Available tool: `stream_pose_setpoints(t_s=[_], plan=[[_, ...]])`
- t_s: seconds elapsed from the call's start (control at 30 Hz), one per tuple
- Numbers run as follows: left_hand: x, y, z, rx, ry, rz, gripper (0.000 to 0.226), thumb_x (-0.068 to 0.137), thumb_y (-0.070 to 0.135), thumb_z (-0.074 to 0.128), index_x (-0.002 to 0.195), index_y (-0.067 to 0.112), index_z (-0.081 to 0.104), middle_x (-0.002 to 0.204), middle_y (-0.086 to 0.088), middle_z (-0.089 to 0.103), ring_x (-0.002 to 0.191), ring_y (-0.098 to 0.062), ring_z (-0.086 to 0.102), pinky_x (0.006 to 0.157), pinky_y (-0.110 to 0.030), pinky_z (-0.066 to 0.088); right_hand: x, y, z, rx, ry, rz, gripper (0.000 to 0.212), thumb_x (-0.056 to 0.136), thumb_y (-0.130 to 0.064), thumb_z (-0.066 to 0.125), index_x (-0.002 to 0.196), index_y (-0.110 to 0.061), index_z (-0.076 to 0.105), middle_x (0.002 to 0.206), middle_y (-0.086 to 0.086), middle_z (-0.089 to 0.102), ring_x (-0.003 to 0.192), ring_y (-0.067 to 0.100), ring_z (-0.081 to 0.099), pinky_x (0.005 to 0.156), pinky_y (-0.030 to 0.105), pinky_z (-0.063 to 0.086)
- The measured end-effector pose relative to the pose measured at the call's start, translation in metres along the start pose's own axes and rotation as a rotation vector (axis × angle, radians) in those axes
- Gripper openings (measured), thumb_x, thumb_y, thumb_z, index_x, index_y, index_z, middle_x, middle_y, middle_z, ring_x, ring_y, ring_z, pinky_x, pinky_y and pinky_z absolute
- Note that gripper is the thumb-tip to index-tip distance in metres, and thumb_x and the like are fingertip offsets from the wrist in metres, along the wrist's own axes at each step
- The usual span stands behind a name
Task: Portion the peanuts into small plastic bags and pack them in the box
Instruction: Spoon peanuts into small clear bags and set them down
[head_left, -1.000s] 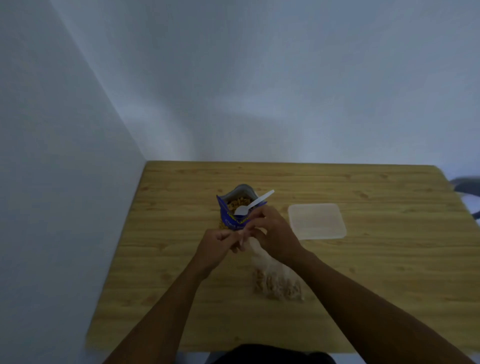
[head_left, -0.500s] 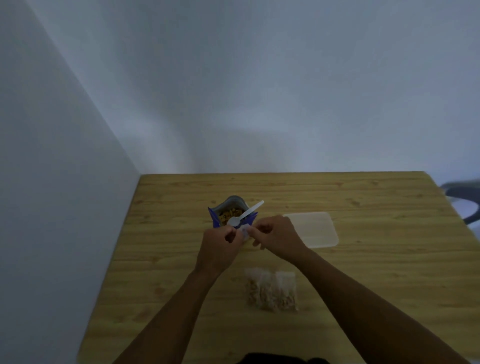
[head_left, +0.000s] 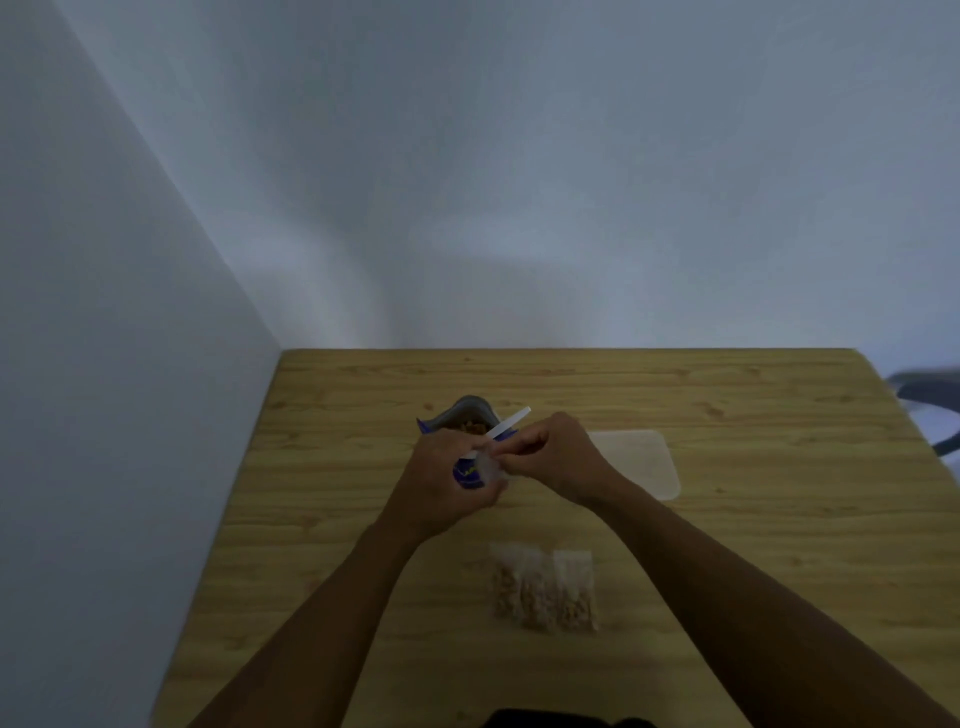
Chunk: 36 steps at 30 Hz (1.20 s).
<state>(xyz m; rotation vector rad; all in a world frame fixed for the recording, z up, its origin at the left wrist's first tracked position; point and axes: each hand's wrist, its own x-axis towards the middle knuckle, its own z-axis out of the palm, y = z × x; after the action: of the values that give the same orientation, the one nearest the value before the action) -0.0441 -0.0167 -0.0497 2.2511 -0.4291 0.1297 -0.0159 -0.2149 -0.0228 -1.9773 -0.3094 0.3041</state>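
Starting at the left: left hand (head_left: 447, 488) curled close in front of the blue peanut pouch (head_left: 467, 475), fingers narrow and pinching a small clear bag (head_left: 491, 470) that looks empty; a second ago pinching the top of a filled bag over the table instead. Meeting it in the middle: right hand (head_left: 556, 457), fingers bunched tight at the same small bag, probably teasing its mouth apart, though too blurred to say whether already opened. Standing just behind both hands: the pouch, open, peanuts (head_left: 472, 427) showing at the top, white plastic spoon (head_left: 506, 423) leaning out of it, untouched. Lying nearer the body on the wooden table (head_left: 322, 467): the filled bags (head_left: 543, 587), side by side and touching, now released, where a second ago the last one was hanging from the fingers. Resting to the right, just beyond the right wrist: the translucent box (head_left: 644, 462), flat, lid apparently on, nothing packed in it yet. Meaning, as a judgement: one portion finished and set down, another portion beginning, scooping next, boxing yet to start.
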Motion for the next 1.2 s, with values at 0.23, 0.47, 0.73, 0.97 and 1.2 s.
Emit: stream_pose_setpoints(t_s=[0.23, 0.47, 0.73, 0.97, 1.2], plan=[[0.008, 0.015, -0.009, 0.137, 0.039, 0.126, 0.045, 0.070, 0.051, 0.078, 0.103, 0.020, 0.072, 0.086, 0.006, 0.071, 0.079, -0.010, 0.060, 0.073, -0.028, 0.043, 0.010, -0.005, 0.000, -0.008, 0.030, -0.026, 0.010, 0.076, -0.009, 0.084, 0.084, -0.014, 0.083, 0.077, -0.002, 0.078, 0.070, 0.013, 0.075, 0.069, 0.028, 0.061], [0.012, 0.002, -0.005, 0.280, 0.094, 0.053, 0.024, 0.084, 0.042, 0.067, 0.099, 0.024, 0.070, 0.071, 0.006, 0.064, 0.068, -0.016, 0.056, 0.065, -0.036, 0.044, 0.020, -0.007, -0.001, -0.021, 0.008, 0.004, 0.013, 0.081, -0.011, 0.080, 0.092, -0.017, 0.082, 0.081, -0.002, 0.079, 0.075, 0.012, 0.074, 0.073, 0.031, 0.062], [0.002, -0.016, -0.014, 0.067, 0.197, -0.217, 0.042, 0.075, 0.042, 0.065, 0.106, 0.015, 0.074, 0.093, 0.001, 0.073, 0.082, -0.013, 0.066, 0.072, -0.033, 0.055, 0.030, -0.001, 0.006, -0.083, 0.614, 0.110, 0.025, 0.085, -0.021, 0.075, 0.108, -0.023, 0.066, 0.096, -0.005, 0.060, 0.079, 0.006, 0.056, 0.067, 0.016, 0.047], [0.002, -0.031, -0.024, 0.003, 0.325, -0.204, 0.024, 0.079, 0.016, 0.079, 0.102, 0.013, 0.075, 0.097, 0.002, 0.073, 0.087, -0.007, 0.068, 0.074, -0.024, 0.056, 0.041, 0.023, 0.029, -0.059, 0.437, 0.253, 0.014, 0.085, -0.030, 0.078, 0.095, -0.020, 0.079, 0.086, -0.004, 0.075, 0.079, 0.007, 0.067, 0.078, 0.033, 0.057], [0.000, -0.051, -0.026, -0.032, 0.233, -0.254, 0.048, 0.076, 0.023, 0.083, 0.120, 0.010, 0.070, 0.107, 0.007, 0.071, 0.091, 0.003, 0.066, 0.076, -0.009, 0.052, 0.051, 0.005, 0.035, -0.305, 0.303, -0.150, 0.010, 0.089, -0.024, 0.074, 0.090, -0.017, 0.081, 0.073, -0.006, 0.074, 0.060, -0.004, 0.061, 0.060, 0.012, 0.045]])
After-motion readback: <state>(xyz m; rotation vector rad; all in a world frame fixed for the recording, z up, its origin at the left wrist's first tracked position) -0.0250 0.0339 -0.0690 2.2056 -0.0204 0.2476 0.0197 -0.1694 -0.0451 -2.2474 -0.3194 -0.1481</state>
